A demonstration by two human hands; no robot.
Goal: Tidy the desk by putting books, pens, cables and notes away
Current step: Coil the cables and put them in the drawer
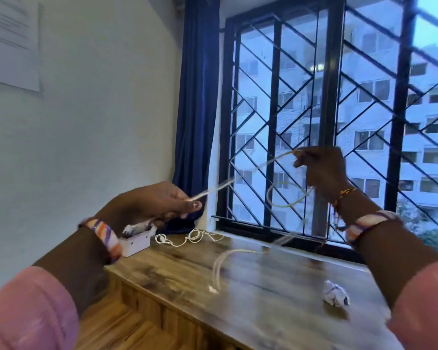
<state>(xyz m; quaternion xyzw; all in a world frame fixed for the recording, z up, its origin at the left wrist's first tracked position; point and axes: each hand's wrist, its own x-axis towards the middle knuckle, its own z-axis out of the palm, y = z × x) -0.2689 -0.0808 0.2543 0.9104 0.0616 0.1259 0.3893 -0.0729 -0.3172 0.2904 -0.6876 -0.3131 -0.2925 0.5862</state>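
Note:
A thin white cable (253,168) stretches in the air between my two raised hands. My left hand (152,203) pinches one stretch of it near the blue curtain. My right hand (321,170) grips it higher up in front of the window, with a loop (286,195) hanging below the fist. The cable's loose end (216,274) trails down, blurred, to the wooden desk (250,304), ending in a small white plug. A second tangled white cable (187,237) lies at the desk's back left. A crumpled paper ball (335,295) sits on the desk at the right.
A white box (137,242) with dark items in it stands at the desk's left back corner against the wall. A barred window (326,122) runs behind the desk, with a blue curtain (197,109) at its left. A sheet of paper (10,41) hangs on the wall.

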